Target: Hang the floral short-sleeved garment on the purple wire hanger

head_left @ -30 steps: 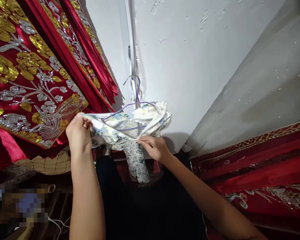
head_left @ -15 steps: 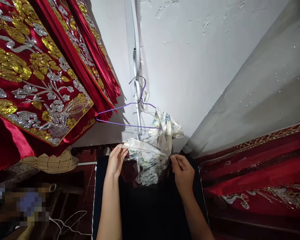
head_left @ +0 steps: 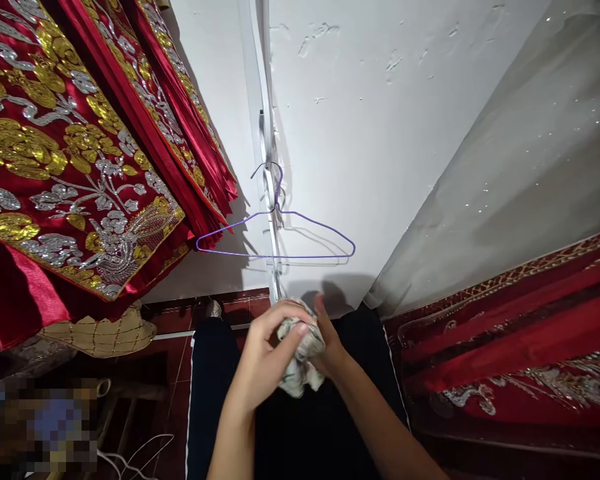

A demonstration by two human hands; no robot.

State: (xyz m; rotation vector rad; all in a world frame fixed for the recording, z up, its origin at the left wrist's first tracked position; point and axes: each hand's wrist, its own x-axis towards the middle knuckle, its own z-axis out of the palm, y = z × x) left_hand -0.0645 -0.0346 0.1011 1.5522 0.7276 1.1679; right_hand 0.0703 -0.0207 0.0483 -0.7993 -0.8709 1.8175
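Observation:
A pale floral-print garment [head_left: 294, 380] is bunched into a crumpled bundle above my lap. My left hand [head_left: 273, 350] curls around its top, thumb and fingers pressed into the folds. Against the bundle's right side, my right hand [head_left: 329, 350] cups the cloth with its thumb raised; its other fingers are mostly hidden behind the fabric. Just beyond both hands, a purple wire hanger [head_left: 313, 256] hangs bare from a white metal loop on a stand [head_left: 270, 190].
Red garments with gold and silver sequins [head_left: 90, 147] hang at the left. On the right are a translucent cover [head_left: 480, 193] and more red embroidered fabric [head_left: 520, 333]. A white wall [head_left: 360, 133] rises ahead. A white cable [head_left: 150, 440] lies on the floor at lower left.
The floral garment has come off the hanger and been gathered into a bundle. My hands have moved together from its two sides. The hanger now hangs level.

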